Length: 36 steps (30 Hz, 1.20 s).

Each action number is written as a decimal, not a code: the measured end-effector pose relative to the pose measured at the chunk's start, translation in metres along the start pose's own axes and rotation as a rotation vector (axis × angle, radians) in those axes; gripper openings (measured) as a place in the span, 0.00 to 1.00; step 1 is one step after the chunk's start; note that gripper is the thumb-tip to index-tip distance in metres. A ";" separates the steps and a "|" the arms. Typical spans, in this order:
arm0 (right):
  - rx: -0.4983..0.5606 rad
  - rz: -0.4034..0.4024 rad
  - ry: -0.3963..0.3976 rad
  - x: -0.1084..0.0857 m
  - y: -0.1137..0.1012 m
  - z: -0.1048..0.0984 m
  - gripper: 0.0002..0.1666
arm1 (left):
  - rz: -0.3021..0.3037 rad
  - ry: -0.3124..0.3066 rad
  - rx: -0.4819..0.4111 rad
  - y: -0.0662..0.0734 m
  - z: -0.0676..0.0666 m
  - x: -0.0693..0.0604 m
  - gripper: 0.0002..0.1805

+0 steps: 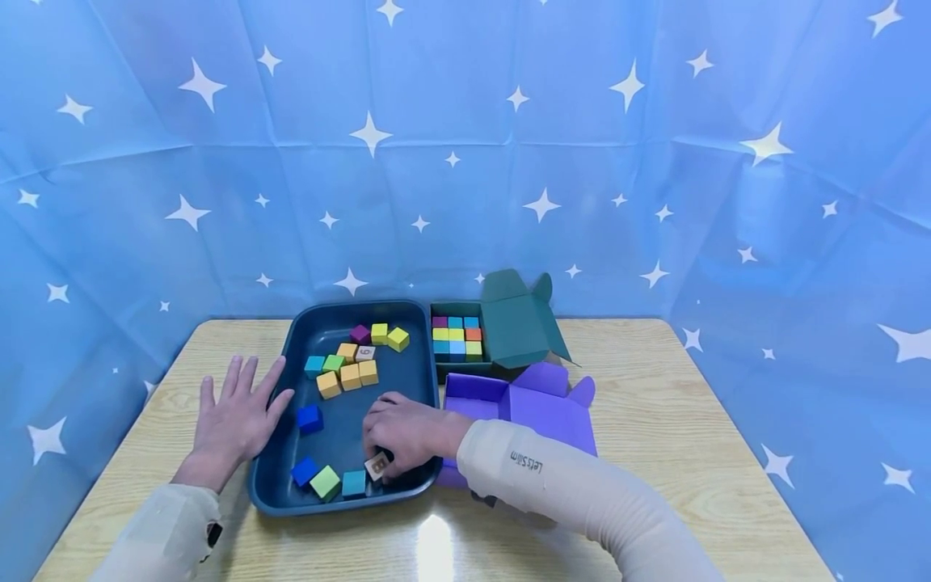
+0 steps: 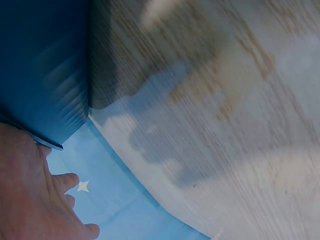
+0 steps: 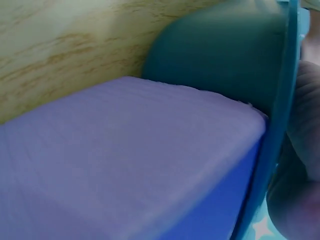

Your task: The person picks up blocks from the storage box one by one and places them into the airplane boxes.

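In the head view, my right hand [image 1: 407, 432] reaches into the dark blue tray [image 1: 271, 485]. Its curled fingers and thumb pinch a plain wooden block [image 1: 377, 466] with a dark mark like a B on it. Beside that block lie a teal block [image 1: 354, 483], a light green block [image 1: 325, 482] and a blue block [image 1: 305, 471]. My left hand [image 1: 236, 416] is spread flat, its thumb at the tray's left rim, holding nothing. The left wrist view shows that hand [image 2: 30, 195] against the tray's outer wall. In the right wrist view, the right hand is mostly cut off.
More coloured blocks, yellow, orange, green and purple, lie toward the tray's back, with a blue block [image 1: 309, 419] nearer. Right of the tray stand an open green box [image 1: 520, 323] holding rows of coloured blocks and an open purple box [image 1: 553, 412]. The wooden table [image 1: 655, 453] meets a starry blue curtain.
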State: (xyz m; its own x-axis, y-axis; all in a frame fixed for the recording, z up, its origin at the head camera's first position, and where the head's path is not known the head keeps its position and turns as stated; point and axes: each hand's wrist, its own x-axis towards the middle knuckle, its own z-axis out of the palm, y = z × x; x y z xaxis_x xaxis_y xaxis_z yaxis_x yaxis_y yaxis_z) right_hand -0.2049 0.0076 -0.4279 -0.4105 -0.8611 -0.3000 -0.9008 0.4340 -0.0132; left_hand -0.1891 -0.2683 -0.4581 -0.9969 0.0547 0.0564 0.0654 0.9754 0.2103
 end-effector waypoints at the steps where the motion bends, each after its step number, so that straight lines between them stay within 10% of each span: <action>1: 0.004 0.004 0.003 0.000 0.000 -0.001 0.15 | 0.001 0.003 0.004 0.000 0.000 0.000 0.38; 21: 0.075 0.224 0.195 -0.014 0.036 -0.047 0.20 | -0.002 -0.022 -0.002 -0.003 0.001 -0.005 0.38; 36: 0.180 0.535 0.368 -0.048 0.106 -0.045 0.17 | 0.020 -0.031 0.018 -0.008 -0.007 -0.005 0.38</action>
State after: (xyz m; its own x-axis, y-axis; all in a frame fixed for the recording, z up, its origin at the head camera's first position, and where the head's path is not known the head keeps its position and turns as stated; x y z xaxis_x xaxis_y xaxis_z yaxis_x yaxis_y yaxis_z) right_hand -0.2867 0.0829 -0.3719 -0.8436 -0.5358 0.0349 -0.5357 0.8356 -0.1216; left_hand -0.1845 -0.2780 -0.4534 -0.9963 0.0809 0.0306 0.0853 0.9777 0.1920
